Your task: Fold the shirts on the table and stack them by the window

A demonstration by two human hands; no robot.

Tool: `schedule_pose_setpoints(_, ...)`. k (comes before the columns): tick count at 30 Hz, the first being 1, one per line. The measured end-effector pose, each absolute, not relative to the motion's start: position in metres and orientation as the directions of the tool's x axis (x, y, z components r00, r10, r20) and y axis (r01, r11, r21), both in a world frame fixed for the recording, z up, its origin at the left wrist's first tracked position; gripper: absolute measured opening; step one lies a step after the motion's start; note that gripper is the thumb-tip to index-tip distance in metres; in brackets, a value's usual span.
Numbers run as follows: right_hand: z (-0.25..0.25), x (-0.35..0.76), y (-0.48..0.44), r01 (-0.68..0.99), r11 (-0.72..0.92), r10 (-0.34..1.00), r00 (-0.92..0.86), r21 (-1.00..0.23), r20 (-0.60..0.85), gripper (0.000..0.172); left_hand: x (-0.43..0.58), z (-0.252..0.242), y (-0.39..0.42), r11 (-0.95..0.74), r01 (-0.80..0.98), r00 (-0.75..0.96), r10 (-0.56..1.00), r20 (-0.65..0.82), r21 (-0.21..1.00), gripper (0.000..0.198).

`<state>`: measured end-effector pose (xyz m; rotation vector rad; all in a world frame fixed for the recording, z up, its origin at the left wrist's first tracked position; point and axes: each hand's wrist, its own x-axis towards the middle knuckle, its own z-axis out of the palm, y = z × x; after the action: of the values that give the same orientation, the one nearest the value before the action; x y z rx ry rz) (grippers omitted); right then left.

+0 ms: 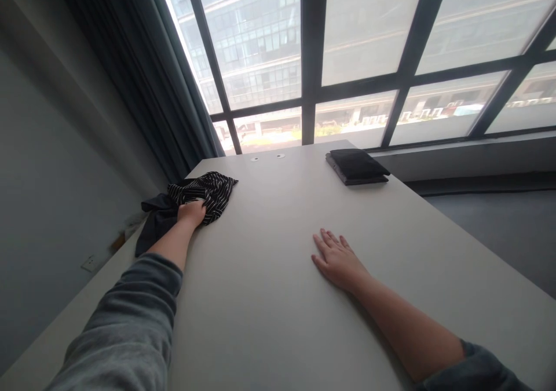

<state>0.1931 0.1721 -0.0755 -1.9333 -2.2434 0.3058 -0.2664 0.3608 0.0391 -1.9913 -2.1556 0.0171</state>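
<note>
Striped cloth (220, 191), black with thin white lines, lies in a crumpled heap at the far left part of the white table (260, 298). The left hand (191, 212) of the person is closed around the near side of this cloth and grasps its fabric between the fingers and the thumb; the arm is stretched forward to reach it. Next to the striped cloth, on its left, is a plain dark cloth (152, 229), also crumpled, which lies along the left edge of the table. I cannot tell whether these two cloths are one piece or separate.

The right hand (339, 260) holds nothing. It rests on the table with the palm down and the fingers extended, right of the middle and well apart from the striped cloth. At the far right, near the edge, lies a folded dark stack (358, 166), flat and neat. Two small white discs (280, 156) are near the far edge of the table. Behind it stands a window with dark frames (313, 61), and a dark curtain (130, 61) hangs at the left.
</note>
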Motion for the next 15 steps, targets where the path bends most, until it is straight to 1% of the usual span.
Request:
schedule_pose_setpoints(3, -0.074, 0.193, 0.171, 0.950, 0.145, 0.989, -0.151, -0.276, 0.002, 0.070, -0.220, 0.024, 0.334, -0.062, 0.989, 0.087, 0.979, 0.183, -0.136, 0.033)
schedule_pose_setpoints(5, -0.076, 0.194, 0.172, 0.944, 0.152, 0.988, -0.155, -0.293, 0.015, 0.069, -0.188, 0.013, 0.311, -0.174, 0.977, 0.194, 0.964, 0.183, -0.121, 0.026)
schedule_pose_setpoints(8, -0.081, 0.195, 0.176, 0.931, 0.172, 0.985, -0.159, -0.322, 0.067, 0.065, -0.140, -0.003, 0.273, -0.307, 0.949, 0.316, 0.928, 0.198, -0.079, 0.021)
schedule_pose_setpoints(10, -0.084, 0.197, 0.180, 0.910, 0.190, 0.980, -0.152, -0.369, 0.131, 0.060, -0.110, -0.014, 0.244, -0.374, 0.926, 0.375, 0.905, 0.202, -0.044, 0.018)
schedule_pose_setpoints(12, -0.085, 0.200, 0.182, 0.863, 0.235, 0.963, -0.146, -0.447, 0.226, 0.053, -0.079, -0.024, 0.213, -0.426, 0.905, 0.418, 0.887, 0.198, -0.003, 0.017)
schedule_pose_setpoints(15, -0.080, 0.204, 0.180, 0.753, 0.376, 0.902, -0.164, -0.540, 0.399, 0.043, -0.041, -0.032, 0.165, -0.497, 0.865, 0.480, 0.858, 0.180, 0.065, 0.020)
